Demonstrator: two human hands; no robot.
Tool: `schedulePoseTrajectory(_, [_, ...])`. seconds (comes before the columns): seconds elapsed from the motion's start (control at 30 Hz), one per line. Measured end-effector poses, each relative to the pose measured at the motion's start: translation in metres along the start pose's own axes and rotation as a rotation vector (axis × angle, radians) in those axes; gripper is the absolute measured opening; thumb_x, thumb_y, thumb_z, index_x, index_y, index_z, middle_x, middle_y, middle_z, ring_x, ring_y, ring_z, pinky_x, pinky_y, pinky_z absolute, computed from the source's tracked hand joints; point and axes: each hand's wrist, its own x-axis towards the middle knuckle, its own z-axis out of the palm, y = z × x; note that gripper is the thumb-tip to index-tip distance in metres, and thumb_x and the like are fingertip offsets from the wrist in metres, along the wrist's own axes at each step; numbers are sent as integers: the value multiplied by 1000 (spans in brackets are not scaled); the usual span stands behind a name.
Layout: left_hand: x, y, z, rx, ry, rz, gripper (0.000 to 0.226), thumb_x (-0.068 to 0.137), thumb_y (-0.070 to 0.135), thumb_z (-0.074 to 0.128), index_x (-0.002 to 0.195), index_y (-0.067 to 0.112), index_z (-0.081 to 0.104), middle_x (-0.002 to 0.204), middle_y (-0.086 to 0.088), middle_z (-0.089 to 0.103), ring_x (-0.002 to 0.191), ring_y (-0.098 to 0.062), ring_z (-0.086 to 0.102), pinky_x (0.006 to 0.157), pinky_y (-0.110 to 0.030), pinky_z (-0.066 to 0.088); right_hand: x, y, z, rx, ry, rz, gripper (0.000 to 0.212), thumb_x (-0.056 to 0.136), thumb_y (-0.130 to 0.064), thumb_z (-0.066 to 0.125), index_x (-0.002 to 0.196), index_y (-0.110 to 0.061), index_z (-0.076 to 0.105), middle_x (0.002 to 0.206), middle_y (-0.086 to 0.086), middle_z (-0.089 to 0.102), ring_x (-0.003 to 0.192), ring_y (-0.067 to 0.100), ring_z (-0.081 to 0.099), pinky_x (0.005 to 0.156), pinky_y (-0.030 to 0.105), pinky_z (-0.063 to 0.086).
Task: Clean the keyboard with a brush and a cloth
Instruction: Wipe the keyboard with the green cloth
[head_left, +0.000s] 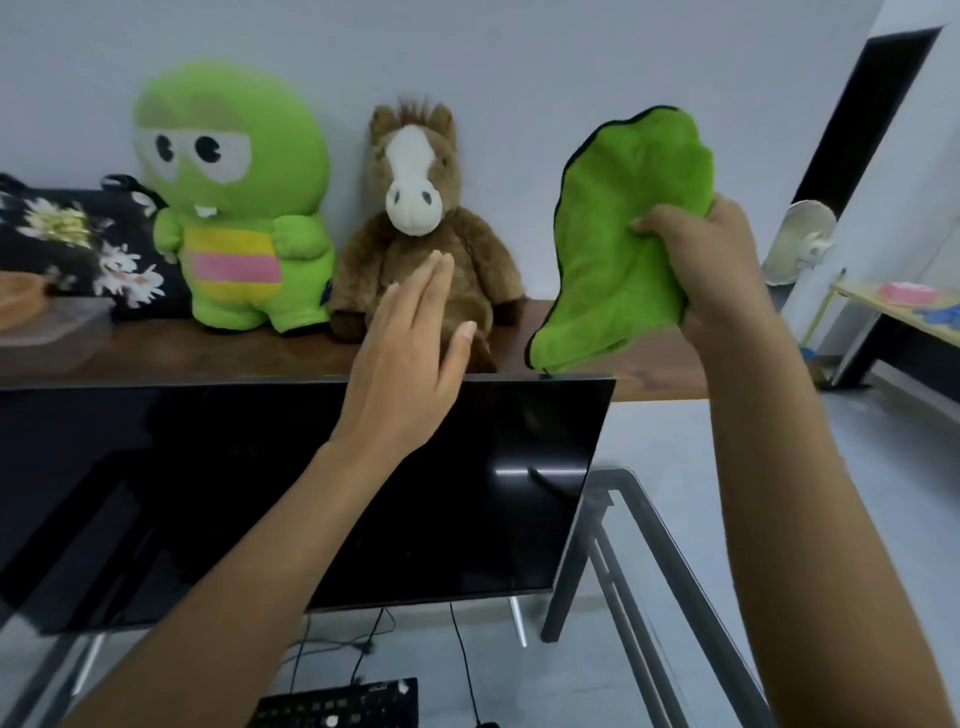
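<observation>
My right hand (711, 270) is raised at the upper right, shut on a green cloth (618, 244) with a dark edge that hangs spread in the air. To its left my left hand (410, 358) is held up flat with fingers apart, holding nothing, in front of the monitor's top edge. The black keyboard (337, 706) shows only partly at the bottom edge, on the glass desk (660, 561), far below both hands. No brush is in view.
A black monitor (260, 493) stands on the glass desk. Behind it a wooden shelf (208, 358) carries a green plush toy (234, 197), a brown plush horse (421, 223) and a floral black bag (78, 244). A small fan (800, 244) and another table sit far right.
</observation>
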Motion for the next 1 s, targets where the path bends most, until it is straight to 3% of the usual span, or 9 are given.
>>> schedulePoseTrajectory(0.23, [-55,-64,-54,38,11,-90,53,100,29,40,146,4,32,150,-11,35,139,-22,31,115,-41,28,-81,25,85,180,-215,251,32,80,3,62,111,-2,65,98,13,73,87,27,72,71,39,58])
schedulePoseTrajectory(0.47, [-213,-166,-88,47,-182,-299,47,100,26,40,143,6,38,146,-11,41,133,-23,38,110,-43,34,-206,131,173,39,-319,495,43,78,-14,75,115,-26,56,106,-5,70,89,11,70,72,29,59])
schedulePoseTrajectory(0.53, [-263,-197,-96,46,-260,-374,47,100,27,39,142,7,39,145,-12,42,131,-24,40,109,-44,35,-246,162,194,-69,-347,521,39,80,-14,74,106,-34,53,102,-8,67,85,7,68,69,26,57])
schedulePoseTrajectory(0.63, [-332,-240,-106,50,-356,-476,46,100,28,36,141,7,40,144,-12,43,130,-24,41,110,-40,34,-300,217,224,-345,-378,430,35,82,-9,69,102,-26,46,92,-7,61,79,6,62,62,26,51])
schedulePoseTrajectory(0.73, [-391,-276,-112,25,-424,-583,44,100,24,36,139,5,43,141,-14,45,129,-25,42,111,-40,34,-352,274,251,-830,-490,219,37,82,-12,67,111,-16,44,93,3,58,78,23,56,55,31,37])
schedulePoseTrajectory(0.8, [-424,-295,-113,22,-444,-668,42,100,21,35,137,3,45,139,-15,47,127,-28,44,109,-43,36,-387,309,269,-1089,-666,122,41,78,-20,69,114,-10,51,102,17,58,90,38,56,65,38,42])
schedulePoseTrajectory(0.87, [-455,-311,-112,39,-467,-755,41,100,18,35,135,1,48,135,-17,50,122,-31,48,106,-45,39,-417,337,286,-1270,-797,73,42,74,-43,64,106,-17,63,116,21,55,111,44,50,90,57,43])
schedulePoseTrajectory(0.93, [-487,-324,-110,46,-518,-818,42,99,19,34,133,0,50,132,-18,53,119,-34,50,104,-46,40,-433,356,298,-1316,-880,51,47,75,-63,56,106,-27,62,147,18,37,138,48,24,105,71,13])
schedulePoseTrajectory(1.0, [-514,-330,-107,32,-584,-800,43,100,24,33,132,3,52,131,-16,56,118,-33,52,103,-45,40,-437,369,305,-1347,-940,78,56,79,-73,44,118,-33,50,160,7,15,144,46,3,105,73,10])
